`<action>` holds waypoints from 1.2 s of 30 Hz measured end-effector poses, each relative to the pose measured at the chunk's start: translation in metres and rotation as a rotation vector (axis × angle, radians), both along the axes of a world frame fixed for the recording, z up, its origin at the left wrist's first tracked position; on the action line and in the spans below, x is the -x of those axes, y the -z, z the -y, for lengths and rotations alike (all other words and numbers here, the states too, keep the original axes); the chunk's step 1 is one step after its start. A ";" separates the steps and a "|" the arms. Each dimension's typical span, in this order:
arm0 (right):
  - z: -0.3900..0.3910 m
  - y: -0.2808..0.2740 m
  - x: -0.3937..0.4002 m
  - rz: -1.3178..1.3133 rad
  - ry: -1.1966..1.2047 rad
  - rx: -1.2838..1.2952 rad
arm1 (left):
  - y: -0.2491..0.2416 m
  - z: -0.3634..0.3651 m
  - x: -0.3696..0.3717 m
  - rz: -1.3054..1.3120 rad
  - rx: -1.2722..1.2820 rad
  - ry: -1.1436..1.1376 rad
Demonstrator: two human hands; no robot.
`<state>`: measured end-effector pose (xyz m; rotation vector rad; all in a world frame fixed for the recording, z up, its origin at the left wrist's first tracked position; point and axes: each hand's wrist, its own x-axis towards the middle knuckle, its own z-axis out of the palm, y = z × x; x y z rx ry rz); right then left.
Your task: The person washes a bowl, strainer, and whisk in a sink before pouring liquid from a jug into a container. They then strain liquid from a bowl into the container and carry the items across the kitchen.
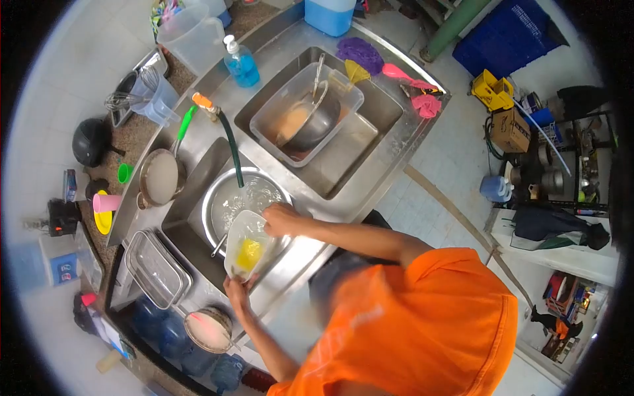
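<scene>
Your left hand (239, 290) is closed around the near end of a clear plastic container (247, 232), while your right hand (281, 220) has its fingers curled at the container's right rim; whether they pinch that edge or something small is hidden, so I can't tell. The container sits tilted over the near edge of a steel bowl (207, 214), with a yellow patch (249, 253) inside that could be a sponge or residue. I'd judge you to be partway through washing it by hand, so the next move calls for a steady left grip while the right works the inside, minding the slippery plastic. A dark hose (231, 145) ends just above the bowl's water. To the far left rests a pot with a green handle (162, 177); to the right, a plastic tub (264, 135) stands in the other basin (366, 135).
</scene>
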<state>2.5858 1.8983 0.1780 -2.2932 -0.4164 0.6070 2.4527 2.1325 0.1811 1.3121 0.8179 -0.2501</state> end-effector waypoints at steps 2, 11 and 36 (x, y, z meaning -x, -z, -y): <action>0.020 -0.022 -0.006 0.043 0.042 -0.137 | -0.038 0.020 -0.007 -0.024 -0.063 -0.009; 0.177 -0.100 -0.065 -0.125 -0.023 -0.158 | -0.130 0.135 -0.104 0.005 -0.300 0.264; 0.601 -0.082 -0.262 -0.163 1.071 -0.350 | -0.057 0.464 -0.406 0.440 0.073 0.511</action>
